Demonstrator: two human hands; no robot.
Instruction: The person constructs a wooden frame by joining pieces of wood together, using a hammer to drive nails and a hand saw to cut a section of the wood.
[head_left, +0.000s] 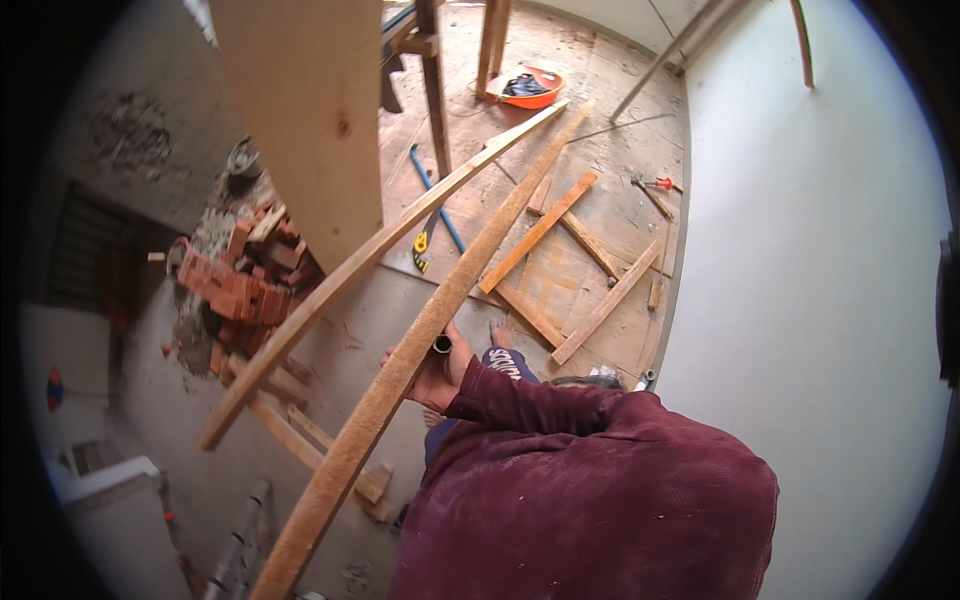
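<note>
A long rough wooden beam [430,320] runs diagonally across the view, its near end passing out at the lower left. My right hand [440,380], reaching in from a maroon sleeve, is closed around its underside; fingertips show past the beam's left edge. Against the thumb side of this hand is the open round end of a dark tube [442,344], the rest of it hidden. Beside the beam, farther left, lies a second long wooden beam [350,270], roughly parallel. I cannot make out my left hand in this view.
A wooden frame [540,235] lies on the boarded floor, near a hammer [652,198] and a yellow-handled saw [425,240]. Broken red bricks [235,285] are heaped at left, by a tall plywood panel [300,130]. An orange basin [535,95] stands at the back. A pale wall borders the right.
</note>
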